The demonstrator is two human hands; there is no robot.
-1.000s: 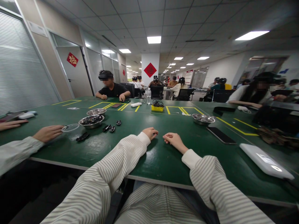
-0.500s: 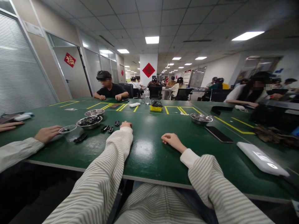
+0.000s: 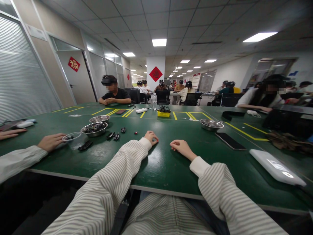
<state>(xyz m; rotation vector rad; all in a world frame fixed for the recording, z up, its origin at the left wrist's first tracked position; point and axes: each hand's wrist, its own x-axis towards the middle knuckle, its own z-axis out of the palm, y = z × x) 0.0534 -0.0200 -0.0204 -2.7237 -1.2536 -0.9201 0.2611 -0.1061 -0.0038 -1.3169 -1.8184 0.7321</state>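
Ceiling lights (image 3: 159, 42) — lit | blinds (image 3: 22, 71) — left | grey door (image 3: 78, 81) | black chairs (image 3: 163, 97)

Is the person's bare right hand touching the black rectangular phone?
No, the green table surface shows between the bare right hand and the black rectangular phone.

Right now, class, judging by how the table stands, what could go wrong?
The person's left hand might brush away the tiny red-and-black part lying to its left. The co-worker's hand could tip the clear round plastic tub at its fingertips. Dark parts might spill if the round silver metal bowl holding them were knocked.
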